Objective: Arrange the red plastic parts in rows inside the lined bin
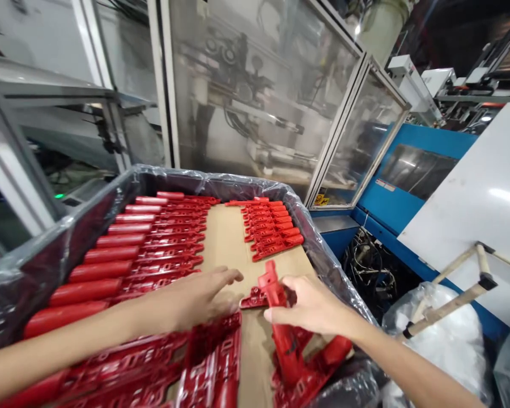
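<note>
My right hand (pixel 308 303) is closed around a red plastic part (pixel 285 340) with a tube-like body, held tilted over the right side of the lined bin. Over the middle of the bin, my left hand (pixel 215 292) has its fingers stretched out, slightly blurred, with nothing seen in it. To its left lies a long row of matching red parts (pixel 119 241), side by side. A shorter row of red parts (pixel 276 226) lies at the far right on the cardboard sheet (pixel 225 232). More loose red parts (pixel 215 362) lie near me, partly hidden by my left arm.
Clear plastic film covers the rim of the bin (pixel 212 178). Behind it stands a framed transparent guard (pixel 255 96). A blue machine (pixel 374 209) is at the right, with a pipe frame (pixel 446 300) and white plastic bags (pixel 450 340) nearby.
</note>
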### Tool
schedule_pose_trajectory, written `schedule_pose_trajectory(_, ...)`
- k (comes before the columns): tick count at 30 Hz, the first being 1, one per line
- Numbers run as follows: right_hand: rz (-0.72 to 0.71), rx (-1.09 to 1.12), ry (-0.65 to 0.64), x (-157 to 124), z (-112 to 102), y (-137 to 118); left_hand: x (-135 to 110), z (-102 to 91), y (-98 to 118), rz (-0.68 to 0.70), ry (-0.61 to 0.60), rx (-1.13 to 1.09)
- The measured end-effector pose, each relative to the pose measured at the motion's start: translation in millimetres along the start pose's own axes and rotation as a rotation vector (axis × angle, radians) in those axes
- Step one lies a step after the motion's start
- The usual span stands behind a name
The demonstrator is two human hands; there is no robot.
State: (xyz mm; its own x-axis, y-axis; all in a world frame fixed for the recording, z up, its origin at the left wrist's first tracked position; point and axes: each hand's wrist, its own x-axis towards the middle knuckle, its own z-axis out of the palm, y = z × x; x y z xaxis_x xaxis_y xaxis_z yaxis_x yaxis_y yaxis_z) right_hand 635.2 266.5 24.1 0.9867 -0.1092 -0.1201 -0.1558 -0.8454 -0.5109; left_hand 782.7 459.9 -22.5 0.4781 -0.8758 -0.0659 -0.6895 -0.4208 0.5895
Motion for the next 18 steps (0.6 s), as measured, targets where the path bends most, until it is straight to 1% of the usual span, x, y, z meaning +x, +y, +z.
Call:
schedule_pose_trajectory(2, -0.047, -0.124, 0.17, -2.9, -9.7, -5.4, -14.2, 4.1, 9.9, -0.031, 0.027, -0.083)
schedule_pose_trajectory(4, -0.103, -0.18, 0.274, -4.5, -14.4, -12.9, -26.1, 13.4, 27.5, -0.045, 0.04, -0.241)
schedule_pose_trajectory(6, -0.137, -0.159, 0.317, -4.5, -15.0, -20.8, -31.7, 26.1, 47.9, -0.006, 0.016, -0.55)
schedule_pose_trajectory(8, -0.162, -0.103, 0.355, -3.2, -14.6, -27.5, -30.9, 39.1, 64.7, 0.065, -0.002, -0.831)
schedule_pose_trajectory(10, -0.218, 0.017, 0.326, -0.6, -16.5, -30.6, -28.1, 49.1, 73.3, 0.1, 0.045, -0.993)
schedule_pose_trajectory(12, -0.323, 0.167, 0.2, 4.0, -22.1, -28.0, -28.8, 54.0, 74.6, 0.106, 0.117, -1.071)
schedule_pose_trajectory(13, -0.37, 0.2, 0.132, 7.4, -25.5, -24.1, -31.2, 54.3, 73.8, 0.1, 0.145, -1.094)
schedule_pose_trajectory(14, -0.396, 0.176, 0.092, 11.5, -28.5, -18.5, -34.8, 53.5, 72.8, 0.09, 0.16, -1.115)
schedule_pose_trajectory(15, -0.393, 0.093, 0.083, 16.2, -30.1, -11.6, -39.2, 51.7, 72.3, 0.078, 0.172, -1.136)
schedule_pose_trajectory(17, -0.334, -0.185, 0.092, 26.7, -27.2, 5.0, -48.6, 46.2, 73.9, 0.062, 0.184, -1.18)
schedule_pose_trajectory(18, -0.3, -0.324, 0.073, 31.7, -22.2, 13.7, -52.6, 42.9, 75.8, 0.072, 0.177, -1.202)
